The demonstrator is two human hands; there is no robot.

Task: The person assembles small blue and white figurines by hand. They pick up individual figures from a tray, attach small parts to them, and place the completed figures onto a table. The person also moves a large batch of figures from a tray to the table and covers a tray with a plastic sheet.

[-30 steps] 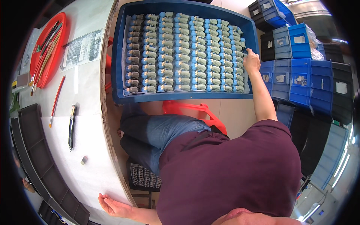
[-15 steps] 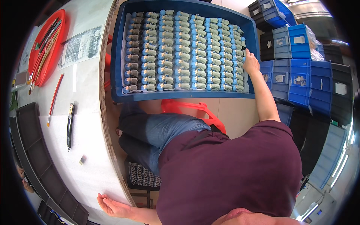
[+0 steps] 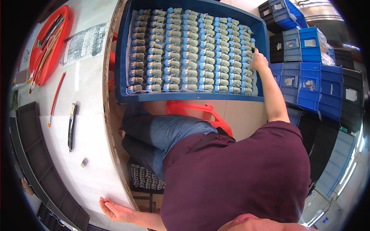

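Note:
A large blue crate (image 3: 122, 57) in front of my knees holds several tight rows of small blue and grey-green parts (image 3: 185, 50). My right hand (image 3: 259, 61) reaches to the crate's right side. Its fingers are bent over the rightmost column of parts, with a small dark piece at the fingertips. Whether it grips one is not visible. My left hand (image 3: 115, 210) rests flat on the white table (image 3: 88, 115) at the lower left, fingers apart, holding nothing.
The table carries a red tray of tools (image 3: 49, 42), a printed sheet (image 3: 86, 40), a red-handled tool (image 3: 56, 98), a black tool (image 3: 72, 125) and a black divided tray (image 3: 32, 150). Also in view are a red stool (image 3: 200, 111), stacked blue and black bins (image 3: 308, 73) at the right, and a small crate of parts (image 3: 146, 179) under the table.
My right hand has shifted only slightly at the crate's right side. My left hand has stayed on the table.

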